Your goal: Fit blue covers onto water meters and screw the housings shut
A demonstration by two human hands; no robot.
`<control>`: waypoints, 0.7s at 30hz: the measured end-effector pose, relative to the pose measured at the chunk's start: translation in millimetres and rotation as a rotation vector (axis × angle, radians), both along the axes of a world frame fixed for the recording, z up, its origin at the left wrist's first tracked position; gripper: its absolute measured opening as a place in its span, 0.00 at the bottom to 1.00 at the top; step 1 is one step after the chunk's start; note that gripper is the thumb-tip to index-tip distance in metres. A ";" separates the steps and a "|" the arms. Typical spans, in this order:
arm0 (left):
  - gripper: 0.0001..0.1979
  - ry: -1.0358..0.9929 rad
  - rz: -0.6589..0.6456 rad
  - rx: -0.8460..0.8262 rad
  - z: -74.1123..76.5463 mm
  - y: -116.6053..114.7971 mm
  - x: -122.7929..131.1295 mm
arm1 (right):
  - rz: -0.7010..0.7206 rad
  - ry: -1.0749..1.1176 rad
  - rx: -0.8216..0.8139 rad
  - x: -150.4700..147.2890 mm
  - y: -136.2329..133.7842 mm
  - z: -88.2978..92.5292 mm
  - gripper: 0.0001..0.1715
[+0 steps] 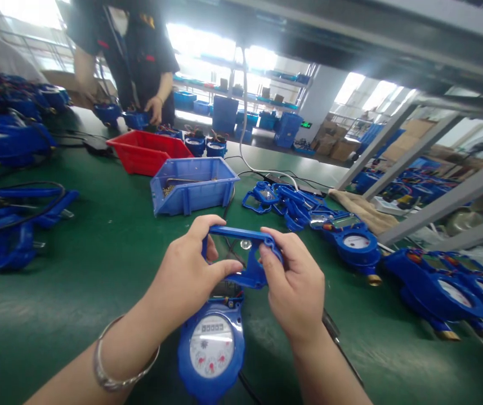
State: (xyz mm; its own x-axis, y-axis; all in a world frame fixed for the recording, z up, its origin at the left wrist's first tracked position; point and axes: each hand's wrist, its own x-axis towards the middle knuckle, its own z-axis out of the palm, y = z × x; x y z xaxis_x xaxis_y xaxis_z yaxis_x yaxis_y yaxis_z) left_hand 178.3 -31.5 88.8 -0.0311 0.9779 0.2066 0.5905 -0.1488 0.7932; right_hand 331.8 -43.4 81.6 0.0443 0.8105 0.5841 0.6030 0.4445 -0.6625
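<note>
Between my two hands is a blue plastic frame-like cover [241,232] with a clear window, raised just above a water meter. My left hand [195,264] grips its left end, thumb lying across the lower edge. Its right end is pinched by my right hand [290,275], with the thumb on the near face. Below them the blue water meter [211,343] lies on the green table, its round white dial with small red pointers facing up. The meter's upper part is partly hidden by the cover and my left hand.
A blue bin [195,188] with small brass-coloured parts stands ahead, beside a red bin [148,152]. Loose blue covers [292,202] lie right of it. More water meters [448,292] sit at right. Across the table a person [127,62] handles meters. Grey metal bars [448,208] slant at right.
</note>
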 end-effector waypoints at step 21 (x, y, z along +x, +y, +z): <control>0.15 0.382 -0.175 0.841 -5.1 -17.1 -1.5 | -0.150 0.268 -0.089 13.1 12.1 -2.5 0.13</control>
